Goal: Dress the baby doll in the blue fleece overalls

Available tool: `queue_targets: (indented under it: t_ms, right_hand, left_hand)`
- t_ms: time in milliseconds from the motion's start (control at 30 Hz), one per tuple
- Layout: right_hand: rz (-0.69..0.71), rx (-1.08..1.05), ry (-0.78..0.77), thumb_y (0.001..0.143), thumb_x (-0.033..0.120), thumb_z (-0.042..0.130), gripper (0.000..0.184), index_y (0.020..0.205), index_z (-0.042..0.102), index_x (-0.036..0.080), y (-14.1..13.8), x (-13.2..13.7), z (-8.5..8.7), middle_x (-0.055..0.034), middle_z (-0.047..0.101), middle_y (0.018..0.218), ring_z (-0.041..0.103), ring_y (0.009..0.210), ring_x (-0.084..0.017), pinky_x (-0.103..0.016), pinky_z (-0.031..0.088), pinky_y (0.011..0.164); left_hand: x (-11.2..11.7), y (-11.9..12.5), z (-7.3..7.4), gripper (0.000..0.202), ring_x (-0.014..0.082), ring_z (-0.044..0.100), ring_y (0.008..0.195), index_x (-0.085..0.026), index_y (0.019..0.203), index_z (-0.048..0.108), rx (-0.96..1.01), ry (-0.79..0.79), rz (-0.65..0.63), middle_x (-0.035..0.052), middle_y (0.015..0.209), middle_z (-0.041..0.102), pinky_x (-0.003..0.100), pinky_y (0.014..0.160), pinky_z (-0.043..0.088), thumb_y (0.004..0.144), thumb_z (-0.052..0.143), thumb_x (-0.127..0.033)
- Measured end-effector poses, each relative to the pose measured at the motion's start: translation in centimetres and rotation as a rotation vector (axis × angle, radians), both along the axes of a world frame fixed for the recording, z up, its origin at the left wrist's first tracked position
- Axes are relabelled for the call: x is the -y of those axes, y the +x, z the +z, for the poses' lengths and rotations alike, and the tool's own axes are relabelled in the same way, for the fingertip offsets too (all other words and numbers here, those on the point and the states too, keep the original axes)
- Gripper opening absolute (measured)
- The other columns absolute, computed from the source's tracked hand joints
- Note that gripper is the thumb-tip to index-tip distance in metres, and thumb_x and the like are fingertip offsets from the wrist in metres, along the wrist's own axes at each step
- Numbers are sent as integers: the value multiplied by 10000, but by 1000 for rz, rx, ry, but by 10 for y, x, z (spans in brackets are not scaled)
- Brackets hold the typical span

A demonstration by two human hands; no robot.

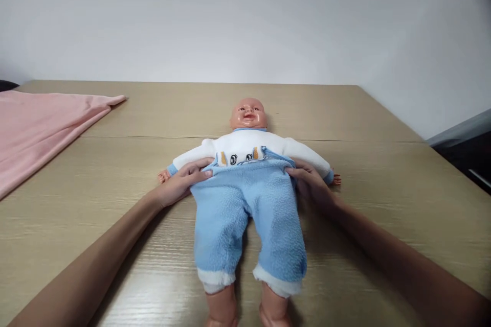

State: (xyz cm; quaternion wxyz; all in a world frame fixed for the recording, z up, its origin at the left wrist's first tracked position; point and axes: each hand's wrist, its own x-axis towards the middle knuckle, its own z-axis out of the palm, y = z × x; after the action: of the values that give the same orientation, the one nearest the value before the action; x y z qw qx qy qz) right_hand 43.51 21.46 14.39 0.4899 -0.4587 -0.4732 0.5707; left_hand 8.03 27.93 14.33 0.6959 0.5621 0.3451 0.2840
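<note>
On both sides of the baby doll [249,112], two bare hands, one per hip. Doll is on its back on the wood-grain table [383,173], head at the far end, feet toward the camera and cut off by the bottom edge. Left hand [187,179] is clamped on the waistband of the blue fleece pants [247,184] at the doll's left-hand side as viewed: thumb flat on top, pointing inward, fingers tucked behind the edge, tips hidden. Right hand [310,181] mirrors it at the opposite hip, thumb on the band, fingers mostly hidden behind it, back of hand in shadow. Hands well apart from each other, doll's waist between them, about level. Both forearms slant inward from the lower corners, passing either side of the doll's legs; wrists fairly straight. Pants are on both legs, white cuffs [217,277] around the shins, waistband up at the belly, just under the embroidered eyes on the white sweater [251,138]. Doll's arms spread outward, blue sleeve ends lying past the person's fingers. Left of the doll, well apart, a pink cloth [46,127] on the table, cut by the frame. Beyond the doll's head, plain pale wall [245,20]. Far right of the doll, a dark object [470,153], partly cropped, can't tell what.
</note>
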Motion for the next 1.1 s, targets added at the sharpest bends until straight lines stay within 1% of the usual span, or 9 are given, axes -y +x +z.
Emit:
queue_targets:
  t_ms: [100, 200, 400, 567, 700, 833, 933, 1000, 1100]
  right_hand:
    - [-10, 53, 32, 810, 441, 792, 234, 713, 670, 266, 5, -4, 5, -8, 544, 709, 460, 716, -229, -402, 433, 735]
    - [-18, 61, 51, 816, 459, 754, 217, 752, 674, 267, 6, -6, 5, -20, 572, 755, 488, 760, -247, -410, 441, 769]
    - [-48, 221, 144, 927, 557, 726, 308, 852, 642, 270, 1, 0, 4, -16, 595, 845, 521, 806, -243, -379, 452, 756]
    - [-113, 474, 365, 989, 531, 801, 290, 988, 701, 259, -8, 2, 21, -15, 613, 954, 551, 886, -218, -350, 456, 805]
    - [-93, 317, 265, 1002, 616, 786, 385, 975, 607, 276, -16, -9, 27, 37, 513, 826, 462, 737, -174, -311, 408, 672]
    - [-162, 262, 191, 959, 739, 755, 489, 978, 580, 282, -18, -21, 16, 36, 549, 827, 487, 737, -185, -316, 420, 668]
    - [-123, 409, 186, 975, 688, 734, 435, 976, 635, 264, -9, -19, 8, 13, 584, 838, 535, 777, -210, -343, 447, 719]
    - [-70, 537, 221, 987, 598, 715, 345, 966, 666, 257, 0, -14, 6, -6, 616, 865, 570, 823, -232, -367, 460, 771]
    - [7, 640, 254, 941, 503, 744, 258, 884, 650, 269, 11, -7, 5, -26, 656, 907, 592, 870, -259, -394, 483, 818]
  left_hand:
    - [-5, -1, 5, 465, 159, 582, 728, -202, 1080, 856, -86, 102, -26, 31, 905, 738, 246, 641, 424, 929, 859, -642]
    - [-10, -1, 2, 498, 135, 494, 670, -187, 943, 805, -105, 148, -6, -2, 792, 637, 243, 617, 356, 959, 810, -685]
    - [-7, 2, -5, 397, 163, 496, 801, -216, 945, 732, 28, 243, 75, -11, 873, 567, 252, 714, 398, 950, 872, -587]
    - [-3, 12, -3, 397, 169, 530, 830, -233, 986, 694, 162, 213, 186, -4, 941, 601, 257, 739, 434, 911, 920, -550]
    - [-5, 24, 5, 409, 158, 533, 777, -252, 1119, 670, 144, 141, 161, -17, 920, 617, 256, 721, 427, 965, 857, -582]
    - [-8, 20, 12, 385, 167, 494, 769, -228, 1017, 670, -41, 259, 96, -24, 872, 559, 275, 708, 405, 1019, 767, -601]
    - [-12, 0, 14, 323, 224, 584, 924, -221, 993, 699, -246, 454, -34, 10, 958, 632, 326, 869, 479, 1050, 702, -539]
    - [-15, -13, 13, 253, 283, 633, 1127, -229, 1110, 731, -330, 564, -145, 44, 1129, 708, 384, 1057, 486, 1033, 722, -470]
    - [-18, -25, 7, 390, 344, 602, 1361, -245, 1321, 718, -355, 617, -228, 91, 1390, 715, 466, 1244, 417, 980, 803, -415]
